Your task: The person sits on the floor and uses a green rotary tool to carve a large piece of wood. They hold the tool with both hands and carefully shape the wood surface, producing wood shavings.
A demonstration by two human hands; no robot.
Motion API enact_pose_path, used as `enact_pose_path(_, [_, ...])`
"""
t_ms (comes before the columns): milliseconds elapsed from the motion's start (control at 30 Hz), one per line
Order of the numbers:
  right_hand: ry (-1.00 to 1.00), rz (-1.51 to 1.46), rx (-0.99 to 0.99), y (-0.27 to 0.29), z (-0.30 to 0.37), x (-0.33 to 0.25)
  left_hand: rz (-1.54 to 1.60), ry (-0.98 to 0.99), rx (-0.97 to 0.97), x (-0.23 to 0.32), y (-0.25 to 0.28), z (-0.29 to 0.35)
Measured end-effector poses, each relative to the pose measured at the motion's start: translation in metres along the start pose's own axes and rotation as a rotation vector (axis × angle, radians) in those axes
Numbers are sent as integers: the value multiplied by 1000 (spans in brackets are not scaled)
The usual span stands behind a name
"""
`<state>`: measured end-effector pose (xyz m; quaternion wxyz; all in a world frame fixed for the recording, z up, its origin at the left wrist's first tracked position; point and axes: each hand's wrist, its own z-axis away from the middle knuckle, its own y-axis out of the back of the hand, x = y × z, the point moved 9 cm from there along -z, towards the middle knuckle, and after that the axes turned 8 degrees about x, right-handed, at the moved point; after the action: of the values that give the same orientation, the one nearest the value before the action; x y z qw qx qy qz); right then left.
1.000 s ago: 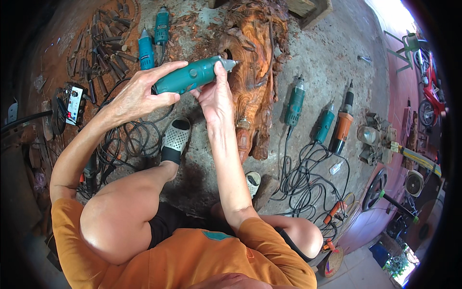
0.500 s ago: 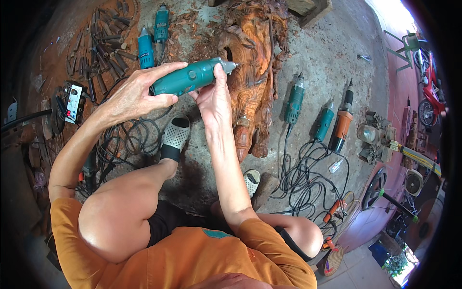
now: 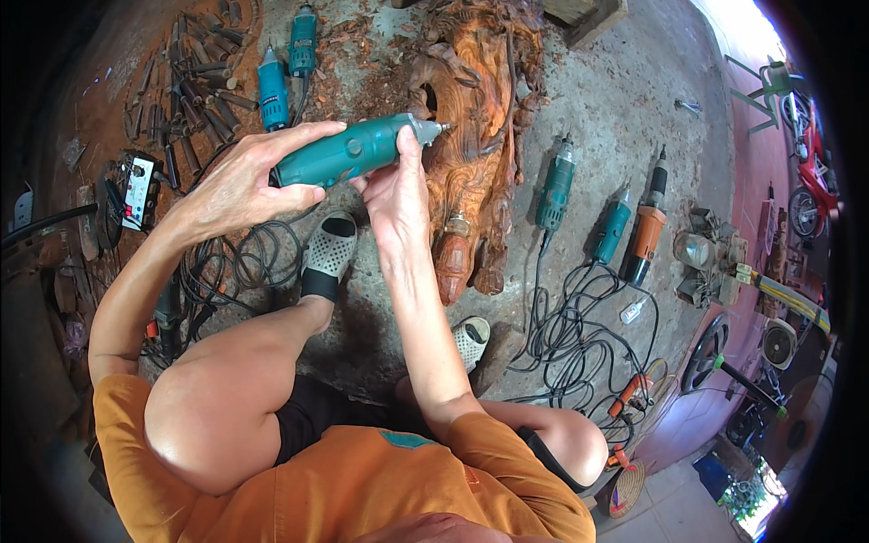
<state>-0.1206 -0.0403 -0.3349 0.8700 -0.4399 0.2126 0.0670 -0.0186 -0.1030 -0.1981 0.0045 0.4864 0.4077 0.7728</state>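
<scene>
A teal die grinder [image 3: 337,156] with a silver nose lies across both hands, tip pointing right. My left hand [image 3: 249,176] is wrapped round its rear end, thumb underneath and fingers over the top. My right hand [image 3: 400,195] grips the front part from below, with the thumb up along the housing near the metal nose. The grinder's tip is in front of a carved reddish-brown wood piece [image 3: 475,167] lying on the floor; whether it touches the wood I cannot tell.
Two teal grinders [image 3: 273,95] lie at the far left beside a heap of carving tools [image 3: 201,86]. Further teal grinders [image 3: 555,190] and an orange one [image 3: 646,237] lie right of the carving, trailing tangled black cords [image 3: 579,335]. A white control box [image 3: 138,192] stands left.
The grinder and both hands have shifted very slightly, the grinder's rear end moving a little to the left. Both hands keep their hold on it.
</scene>
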Motion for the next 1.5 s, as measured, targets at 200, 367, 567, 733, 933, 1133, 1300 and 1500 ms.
enact_pose_path(200, [8,3,13,0,6,0,-24,-34,-3,1,0,4])
enact_pose_path(367, [14,-11,14,-3,10,-1,-27,-14,-12,3,1,6])
enact_pose_path(567, [-15,-25,52,2,13,5,-15,21,-39,2,-1,8])
enact_pose_path(733, [-19,-35,62,4,16,5,-33,-17,-25,4,-1,10])
enact_pose_path(933, [-19,-45,53,4,19,6,-38,-9,-29,7,-1,12])
enact_pose_path(1133, [-11,-33,63,4,24,6,-12,6,-48,7,-1,15])
enact_pose_path(1300, [-15,-38,42,5,25,6,-11,-17,-43,9,-3,17])
enact_pose_path(1500, [-25,-40,33,5,29,7,3,6,-43,7,-5,22])
